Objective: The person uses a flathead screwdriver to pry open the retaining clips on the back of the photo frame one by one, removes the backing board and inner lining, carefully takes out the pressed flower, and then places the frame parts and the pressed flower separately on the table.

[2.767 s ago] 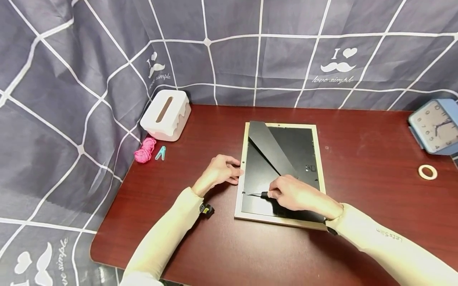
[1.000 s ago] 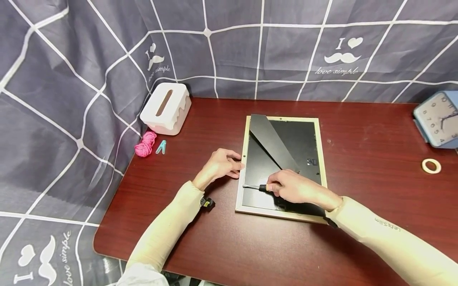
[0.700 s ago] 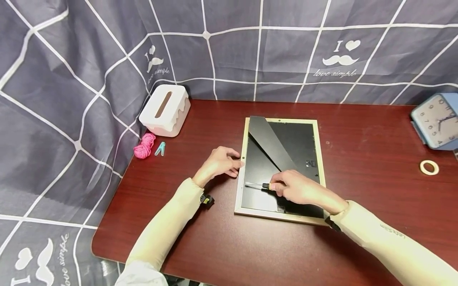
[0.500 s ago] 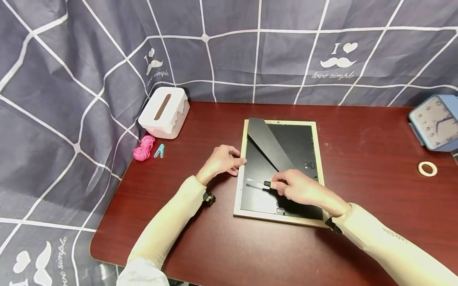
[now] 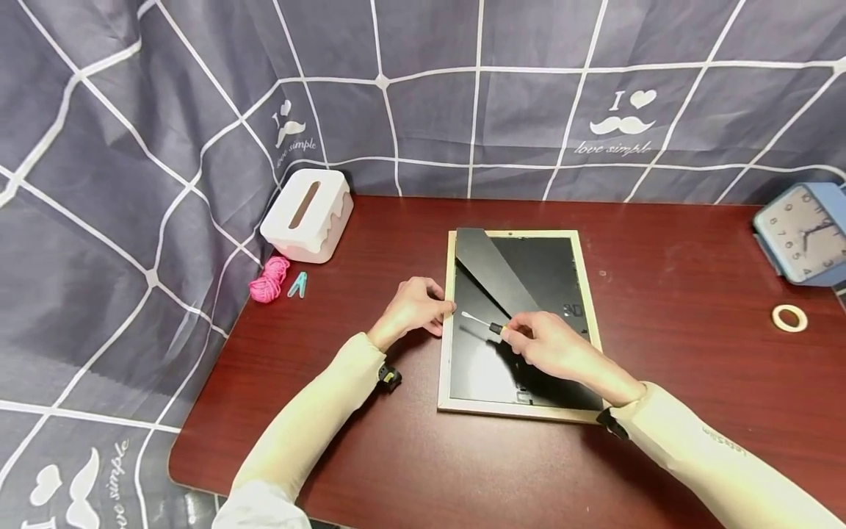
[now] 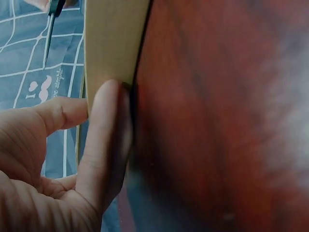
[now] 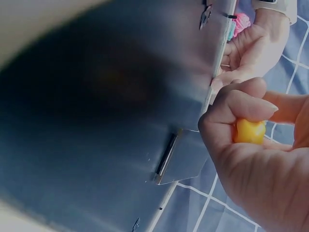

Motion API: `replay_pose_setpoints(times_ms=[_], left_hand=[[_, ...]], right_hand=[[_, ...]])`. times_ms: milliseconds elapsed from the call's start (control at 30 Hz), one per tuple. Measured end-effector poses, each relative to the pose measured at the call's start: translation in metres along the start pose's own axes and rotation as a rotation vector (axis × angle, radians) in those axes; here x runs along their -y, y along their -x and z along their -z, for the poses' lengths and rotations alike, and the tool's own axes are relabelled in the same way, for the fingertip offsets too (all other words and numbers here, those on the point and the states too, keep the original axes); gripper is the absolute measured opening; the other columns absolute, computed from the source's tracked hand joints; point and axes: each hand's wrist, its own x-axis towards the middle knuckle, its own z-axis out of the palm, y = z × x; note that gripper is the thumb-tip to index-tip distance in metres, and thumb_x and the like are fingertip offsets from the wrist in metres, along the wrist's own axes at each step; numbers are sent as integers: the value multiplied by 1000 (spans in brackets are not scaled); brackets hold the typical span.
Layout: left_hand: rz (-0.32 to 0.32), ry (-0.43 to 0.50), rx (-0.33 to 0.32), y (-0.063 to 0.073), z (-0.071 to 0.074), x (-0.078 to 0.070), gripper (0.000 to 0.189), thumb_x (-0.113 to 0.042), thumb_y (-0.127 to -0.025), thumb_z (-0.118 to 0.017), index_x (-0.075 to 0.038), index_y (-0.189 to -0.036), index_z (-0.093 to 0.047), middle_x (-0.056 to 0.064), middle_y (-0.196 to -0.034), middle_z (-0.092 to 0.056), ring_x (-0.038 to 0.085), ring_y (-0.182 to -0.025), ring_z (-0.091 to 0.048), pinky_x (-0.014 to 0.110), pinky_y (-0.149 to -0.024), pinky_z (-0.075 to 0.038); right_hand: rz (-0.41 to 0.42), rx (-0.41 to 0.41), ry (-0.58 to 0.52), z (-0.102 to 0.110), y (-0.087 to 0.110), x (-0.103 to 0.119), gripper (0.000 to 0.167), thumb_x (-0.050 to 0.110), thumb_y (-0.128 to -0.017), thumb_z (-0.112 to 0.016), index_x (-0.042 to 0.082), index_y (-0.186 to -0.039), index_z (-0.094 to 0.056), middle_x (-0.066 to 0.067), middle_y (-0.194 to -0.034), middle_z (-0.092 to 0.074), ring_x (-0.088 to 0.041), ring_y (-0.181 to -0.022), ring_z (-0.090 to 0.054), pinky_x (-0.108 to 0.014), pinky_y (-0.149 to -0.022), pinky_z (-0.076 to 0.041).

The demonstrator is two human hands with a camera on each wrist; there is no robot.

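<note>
A picture frame [image 5: 476,408] lies face down on the table, its black back panel [image 5: 479,367] upward and a hinged stand leg [image 5: 492,264] slanting across it. My left hand [image 5: 410,307] holds the frame's left edge, thumb on top and fingers along the outer side, as the left wrist view shows with the pale rim [image 6: 113,43]. My right hand [image 5: 548,345] grips a screwdriver [image 5: 496,328]. Its flat tip points left, apart from the rim and seemingly above the panel. In the right wrist view, the yellow handle end [image 7: 250,131] shows inside the curled fingers.
At the back left stand a white tissue box [image 5: 307,213], a pink yarn skein [image 5: 269,279] and a teal clip [image 5: 298,285]. To the right are a blue clock [image 5: 803,231] and a tape roll [image 5: 789,318]. A grey curtain [image 5: 529,110] hangs behind the table.
The screwdriver tip was at the frame's lower left rim; it has since lifted off and moved toward the back and slightly right. My left thumb has come over the rim.
</note>
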Motion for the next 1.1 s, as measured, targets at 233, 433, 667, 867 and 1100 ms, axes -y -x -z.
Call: replay_pose_setpoints(times_ms=[233, 433, 667, 867, 1100], left_hand=[[37, 61, 5, 8, -7, 7, 28, -5, -91, -78, 0, -112, -60, 17, -84, -80, 16, -59, -76, 35, -61, -72], [81, 177, 20, 20, -19, 12, 29, -2, -90, -71, 0, -110, -49, 16, -76, -77, 16, -55, -74, 35, -62, -72], [122, 279, 0, 36, -37, 12, 30, 1, -89, -66, 0, -110, -44, 13, -67, -71, 16, -48, -72, 30, -59, -70], [162, 392, -17, 50, -57, 16, 37, 3, -86, -64, 0, -114, -40, 14, -65, -71, 16, -47, -72, 30, -60, -70], [139, 572, 0, 61, -80, 17, 37, 8, -89, -62, 1, -117, -37, 16, -62, -71, 18, -49, -73, 36, -62, -72]], right_hand=[[-20, -22, -15, -1, 2, 0, 18, 17, -109, -61, 4, -102, -71, -6, -83, -68, -13, -68, -62, -25, -61, -50], [-22, -37, -16, -5, 0, 2, 18, 17, -109, -62, 2, -102, -70, -6, -82, -69, -12, -66, -63, -24, -59, -51], [-33, -63, 38, -9, -10, 10, 18, 19, -109, -63, 4, -101, -70, -5, -81, -71, -11, -67, -65, -25, -60, -51], [-1, -115, 118, -23, -28, -3, 19, 22, -107, -64, 7, -97, -70, -3, -78, -67, -16, -71, -61, -26, -61, -47], [-25, -154, 207, -44, -53, -31, 18, 25, -107, -63, 11, -99, -71, -1, -81, -68, -18, -75, -62, -26, -65, -50]])
